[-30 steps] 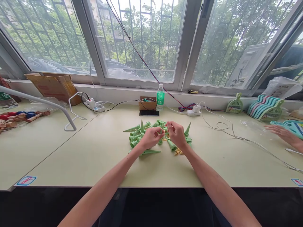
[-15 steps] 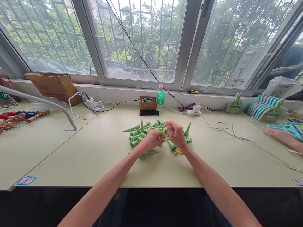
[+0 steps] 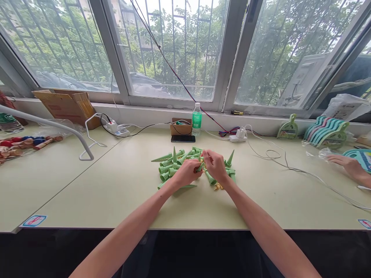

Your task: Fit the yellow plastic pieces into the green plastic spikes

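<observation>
My left hand (image 3: 188, 172) is closed around a green plastic cone-shaped spike (image 3: 200, 166), held over the middle of a pile. Close beside it, my right hand (image 3: 213, 163) has its fingers pinched together near the spike's upper end. Whatever sits between the right fingertips is too small to make out. Around both hands lie several more green spikes (image 3: 165, 169), some on their sides with hollow ends showing, others standing point up. Small yellowish pieces (image 3: 218, 187) lie by my right wrist, partly covered by it.
Behind the pile are a black phone (image 3: 183, 138), a small cardboard box (image 3: 181, 127) and a water bottle (image 3: 196, 119). White cables (image 3: 285, 166) cross the table at right. Another person's hand (image 3: 344, 163) rests by a teal board (image 3: 359, 157). A white bent rod (image 3: 72, 130) juts in from the left.
The spike in my left hand has tilted, and my right hand stays close to it. At far right, the other person's hand has shifted rightward, and clear plastic now shows beside it.
</observation>
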